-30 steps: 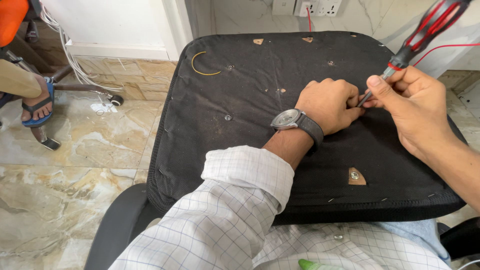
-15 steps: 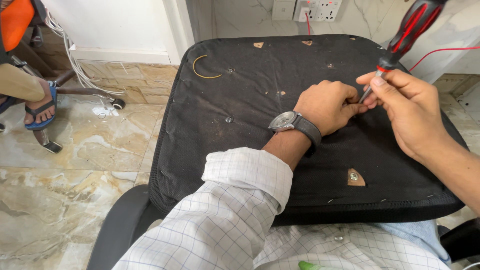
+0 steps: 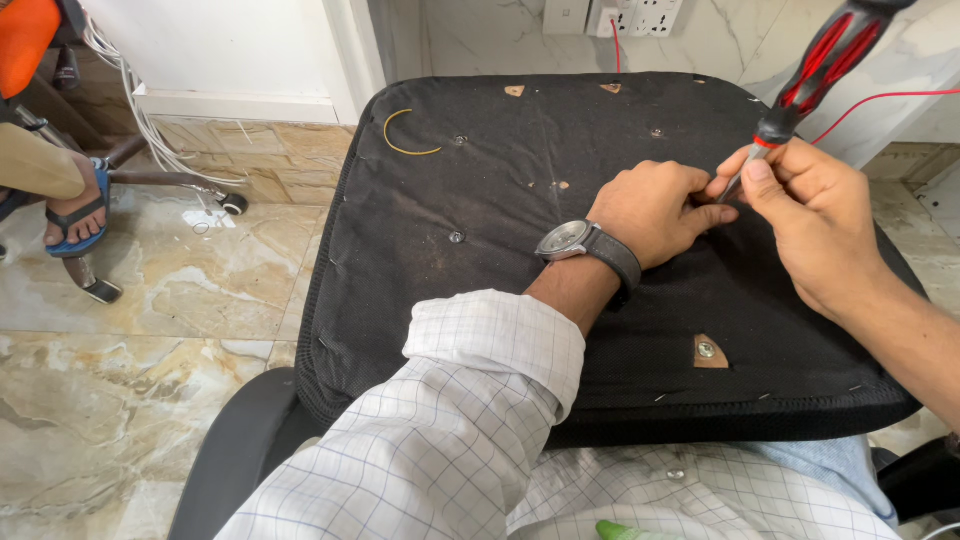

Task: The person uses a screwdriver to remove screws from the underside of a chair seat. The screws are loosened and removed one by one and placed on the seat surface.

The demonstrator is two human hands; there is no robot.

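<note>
Right hand [image 3: 815, 215] edged left, fingers pinching screwdriver [image 3: 800, 90] shaft, tip hidden behind curled left hand [image 3: 655, 210], handle cut off.

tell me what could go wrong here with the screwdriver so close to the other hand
1. The right hand pinches the screwdriver low on its shaft, with the tip right against the curled fingers of the left hand; a slip could jab them.
2. The long handle sticks out high above the grip, so the tool may wobble off its spot.
3. The black seat cushion rests across the lap and could shift under pressure.
</note>
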